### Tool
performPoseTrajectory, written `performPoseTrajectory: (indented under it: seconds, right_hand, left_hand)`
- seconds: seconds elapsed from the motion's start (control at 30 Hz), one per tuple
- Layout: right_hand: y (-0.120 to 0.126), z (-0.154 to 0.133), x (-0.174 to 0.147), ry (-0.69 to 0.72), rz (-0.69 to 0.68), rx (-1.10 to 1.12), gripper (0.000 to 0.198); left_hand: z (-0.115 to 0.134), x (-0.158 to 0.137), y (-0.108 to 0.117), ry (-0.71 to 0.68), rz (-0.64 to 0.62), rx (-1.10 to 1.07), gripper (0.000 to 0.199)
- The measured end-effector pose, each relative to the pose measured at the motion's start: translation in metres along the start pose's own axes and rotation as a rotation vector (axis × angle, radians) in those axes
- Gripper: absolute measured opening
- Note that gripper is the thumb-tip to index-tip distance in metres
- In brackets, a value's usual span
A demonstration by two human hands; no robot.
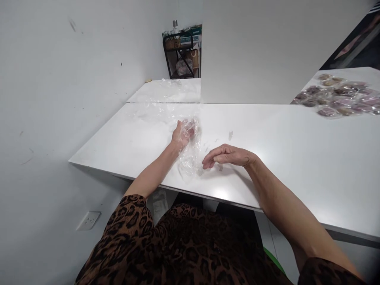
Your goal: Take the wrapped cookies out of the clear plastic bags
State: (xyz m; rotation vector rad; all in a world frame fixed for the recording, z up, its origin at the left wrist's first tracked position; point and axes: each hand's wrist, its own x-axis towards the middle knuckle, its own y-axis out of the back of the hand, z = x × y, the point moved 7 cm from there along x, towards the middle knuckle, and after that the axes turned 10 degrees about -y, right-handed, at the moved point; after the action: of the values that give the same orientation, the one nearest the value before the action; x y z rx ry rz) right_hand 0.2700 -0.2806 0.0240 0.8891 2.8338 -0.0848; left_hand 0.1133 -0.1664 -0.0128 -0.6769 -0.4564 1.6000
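My left hand (pixel 181 135) is over the white table, with a crumpled sheet of clear plastic film (pixel 190 158) bunched across its palm and fingers. The fingers curl in around the film, which partly veils them, and the thumb points up. From the hand, the film hangs down toward the table's front edge. To the right of it is my right hand (pixel 228 155), held low above the tabletop with its fingers stretched forward and slightly bent. Nothing shows in this hand, and its fingertips are close to the film's right side.
More thin clear plastic (pixel 163 105) spreads over the table's far left. Clear-wrapped pinkish and brown pieces (pixel 341 95) lie at the far right, by a grey partition (pixel 252 51). A black rack (pixel 181 51) stands behind. The left wall carries a socket (pixel 89 220).
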Motion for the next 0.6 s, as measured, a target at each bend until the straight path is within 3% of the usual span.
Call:
performPoseTrajectory:
  seconds: [0.03, 0.13, 0.2, 0.37, 0.5, 0.6]
  right_hand:
    - [0.008, 0.002, 0.003, 0.015, 0.106, 0.044, 0.055]
    - [0.042, 0.008, 0.002, 0.113, 0.604, 0.142, 0.05]
    - [0.054, 0.013, -0.003, 0.15, 0.838, 0.194, 0.049]
    - [0.065, 0.031, 0.0, 0.104, 0.943, 0.458, 0.068]
    - [0.084, 0.051, -0.004, 0.028, 1.05, 0.694, 0.057]
    - [0.098, 0.056, -0.014, 0.013, 1.139, 0.668, 0.042]
  left_hand:
    - [0.002, -0.002, -0.002, -0.005, 0.002, -0.006, 0.038]
    - [0.002, -0.008, -0.011, -0.012, -0.035, 0.021, 0.038]
    - [0.0, -0.012, -0.019, -0.019, -0.089, 0.064, 0.039]
    - [0.0, -0.028, -0.04, -0.003, -0.245, 0.108, 0.044]
    - [0.016, -0.039, -0.052, -0.061, -0.282, 0.109, 0.044]
    - [0.025, -0.041, -0.061, -0.058, -0.284, 0.097, 0.045]
